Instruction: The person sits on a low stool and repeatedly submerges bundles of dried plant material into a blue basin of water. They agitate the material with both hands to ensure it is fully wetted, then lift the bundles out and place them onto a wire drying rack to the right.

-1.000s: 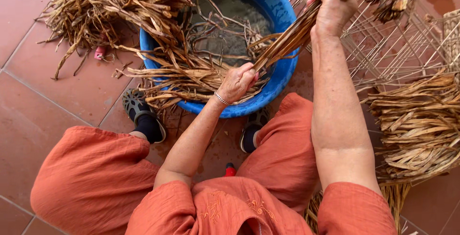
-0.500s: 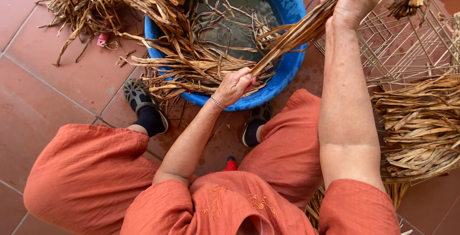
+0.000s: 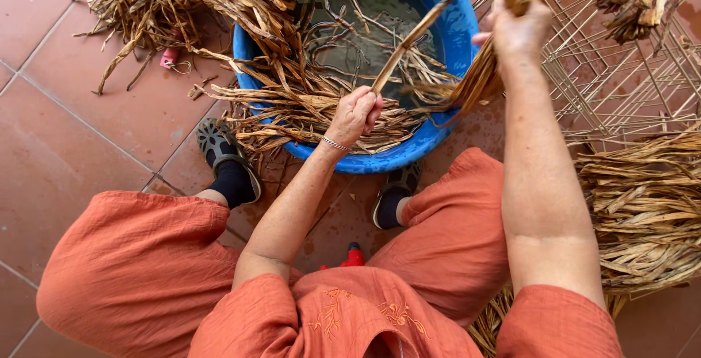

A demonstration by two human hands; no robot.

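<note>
1. Left hand (image 3: 355, 115) pinched on one wet strip (image 3: 423, 28), over blue tub (image 3: 380, 162)'s near rim.
2. Right hand (image 3: 517, 31) clamped on bundle (image 3: 478, 80), tub's right edge.
3. Prob. best: pull strip slow, bundle gripped tight.

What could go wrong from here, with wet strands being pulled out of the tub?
The left hand draws one strand away from the bundle in the right hand; it might snap or snag. Loose strands draped over the blue tub rim could slide onto the floor. The tiles by the feet look wet, possibly slippery.
</note>
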